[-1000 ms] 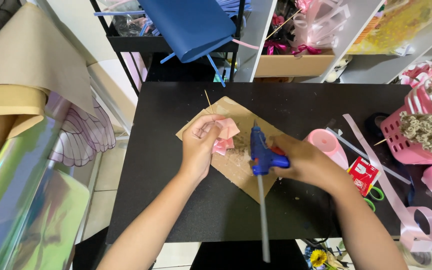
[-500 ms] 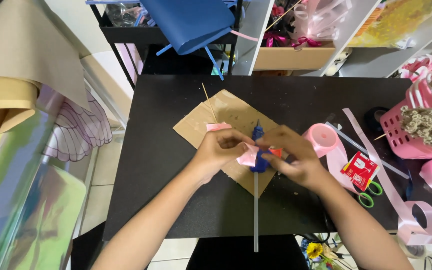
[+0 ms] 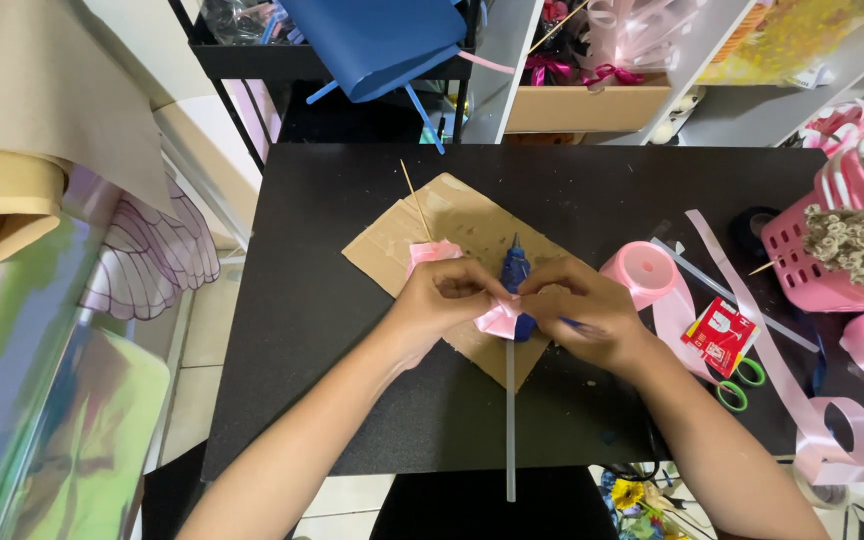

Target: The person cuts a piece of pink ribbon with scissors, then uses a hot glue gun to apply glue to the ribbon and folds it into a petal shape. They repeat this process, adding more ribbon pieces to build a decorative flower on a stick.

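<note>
Both hands meet over the near corner of the cardboard sheet (image 3: 457, 235) on the black table (image 3: 322, 320). The left hand (image 3: 442, 300) and right hand (image 3: 582, 315) pinch a folded pink ribbon piece (image 3: 499, 320) between closed fingertips, above the blue glue gun (image 3: 515, 270). Its glue stick (image 3: 510, 420) overhangs the table's near edge. Bare tabletop lies left; a pink ribbon spool (image 3: 642, 272) sits just right.
</note>
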